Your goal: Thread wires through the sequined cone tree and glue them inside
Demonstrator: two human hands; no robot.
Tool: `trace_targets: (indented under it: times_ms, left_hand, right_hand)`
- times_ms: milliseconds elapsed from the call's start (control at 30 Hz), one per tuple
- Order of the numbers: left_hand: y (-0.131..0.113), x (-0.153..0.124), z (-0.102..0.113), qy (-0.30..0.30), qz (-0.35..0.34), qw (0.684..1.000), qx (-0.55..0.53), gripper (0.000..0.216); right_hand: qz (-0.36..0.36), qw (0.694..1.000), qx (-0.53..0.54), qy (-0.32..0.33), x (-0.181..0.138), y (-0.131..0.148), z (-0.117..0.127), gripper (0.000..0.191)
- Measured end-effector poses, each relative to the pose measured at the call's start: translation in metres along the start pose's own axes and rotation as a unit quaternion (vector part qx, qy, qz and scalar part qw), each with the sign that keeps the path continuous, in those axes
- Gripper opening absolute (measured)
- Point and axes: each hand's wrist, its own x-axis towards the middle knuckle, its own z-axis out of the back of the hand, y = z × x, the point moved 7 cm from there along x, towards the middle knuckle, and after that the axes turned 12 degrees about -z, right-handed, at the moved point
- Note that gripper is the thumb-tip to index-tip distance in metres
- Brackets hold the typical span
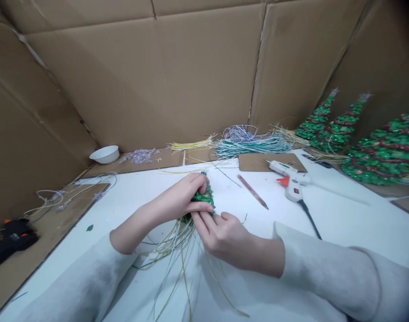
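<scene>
1. Gripping: left hand [182, 197] has its fingers curled around the small green tree [207, 197].
2. Right hand [226, 235]: fingers meet the left thumb at the tree's lower end; can't tell what they pinch.
3. Tree is between the hands, mid-tabletop [117, 210], tip pointing away, loose wires [177, 243] trailing toward the person.
4. Handling, my read: light, bendy, leaves maybe slick and easily crushed. Best hold: the base where the wires gather, not the tip.
5. Right: pen-like stick [253, 192], then glue gun [294, 190], larger trees [381, 154] beyond.
6. Back: wire bundles [253, 146]; white bowl [105, 155] far left.
</scene>
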Motion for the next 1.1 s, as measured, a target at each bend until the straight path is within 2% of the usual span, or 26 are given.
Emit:
trace_targets:
  times_ms: [267,467,633,833,1100]
  left_hand:
    - [0.001,-0.002,-0.001,0.008,0.029,0.999,-0.025,0.034]
    - [-0.002,-0.001,-0.002,-0.022,0.056,0.998,-0.005,0.033]
    - [0.009,-0.006,0.000,-0.120,0.116,0.986,-0.028,0.030]
    - [0.015,-0.012,0.005,-0.226,0.145,0.962,-0.052,0.024]
    - [0.031,-0.027,0.025,-0.357,0.188,0.909,-0.105,0.029]
  right_hand:
    - [0.003,0.999,-0.016,0.037,-0.002,0.005,-0.004,0.036]
    - [-0.022,0.997,-0.014,0.068,0.000,0.003,-0.005,0.035]
    - [-0.036,0.997,-0.015,0.073,0.002,-0.004,-0.007,0.039]
    - [-0.070,0.995,-0.003,0.066,0.009,-0.016,-0.009,0.042]
    - [-0.033,0.999,-0.028,0.014,0.015,-0.024,0.001,0.044]
